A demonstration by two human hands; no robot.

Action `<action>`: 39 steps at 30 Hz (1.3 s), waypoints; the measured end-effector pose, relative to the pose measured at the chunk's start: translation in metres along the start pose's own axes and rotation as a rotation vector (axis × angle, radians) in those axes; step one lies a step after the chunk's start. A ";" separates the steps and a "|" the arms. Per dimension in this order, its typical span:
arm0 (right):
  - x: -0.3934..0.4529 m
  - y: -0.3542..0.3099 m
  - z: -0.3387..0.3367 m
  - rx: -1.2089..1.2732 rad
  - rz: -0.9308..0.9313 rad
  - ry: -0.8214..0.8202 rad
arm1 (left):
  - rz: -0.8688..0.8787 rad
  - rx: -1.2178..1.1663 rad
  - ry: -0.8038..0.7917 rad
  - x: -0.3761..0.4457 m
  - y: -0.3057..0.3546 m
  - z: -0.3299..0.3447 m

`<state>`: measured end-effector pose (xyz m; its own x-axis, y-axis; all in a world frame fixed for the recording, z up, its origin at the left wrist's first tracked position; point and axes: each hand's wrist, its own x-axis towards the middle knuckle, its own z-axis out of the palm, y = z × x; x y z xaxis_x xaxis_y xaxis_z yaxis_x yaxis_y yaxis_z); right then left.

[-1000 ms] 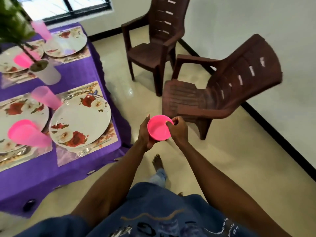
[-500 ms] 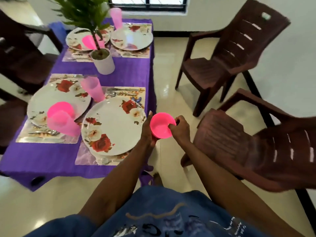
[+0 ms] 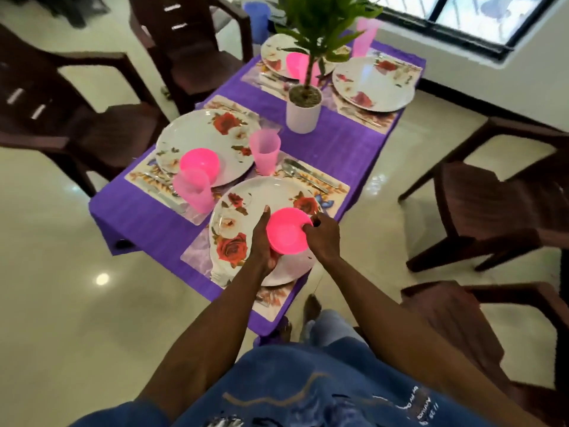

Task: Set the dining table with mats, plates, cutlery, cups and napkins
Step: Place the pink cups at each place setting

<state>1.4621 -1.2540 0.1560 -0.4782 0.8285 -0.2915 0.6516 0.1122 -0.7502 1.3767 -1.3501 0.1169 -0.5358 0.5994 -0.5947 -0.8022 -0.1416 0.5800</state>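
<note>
pink bowl (image 3: 287, 231) over near flowered plate (image 3: 243, 223), left hand (image 3: 264, 241) cupping its 9 o'clock side, right hand (image 3: 323, 238) pinching rim at 3 o'clock, purple-covered bench (image 3: 338, 146), potted plant (image 3: 303, 109) at 12 o'clock

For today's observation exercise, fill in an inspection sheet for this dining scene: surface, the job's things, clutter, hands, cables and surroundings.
Surface: table under a purple cloth, four patterned mats laid.
Job's things: four floral plates; nearest plate lies on its mat. Pink bowl is held over that plate. A second bowl sits on the far-left plate. Pink cups stand by the plates; cutlery lies on a mat.
Clutter: potted plant mid-table.
Hands: left hand cradles the bowl from below; right hand pinches its rim with its fingers.
Cables: nothing seen.
Surroundings: brown plastic chairs around the table, glossy tiled floor, window at the far end.
</note>
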 end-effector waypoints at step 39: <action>0.130 -0.058 -0.001 -0.130 -0.133 -0.393 | 0.262 -0.492 0.648 0.019 0.014 0.012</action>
<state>1.3626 -1.1522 0.1622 -0.7346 0.5327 -0.4202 0.6259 0.2928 -0.7229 1.3584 -1.3314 0.1201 -0.6450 -0.0481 -0.7627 -0.5738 -0.6287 0.5249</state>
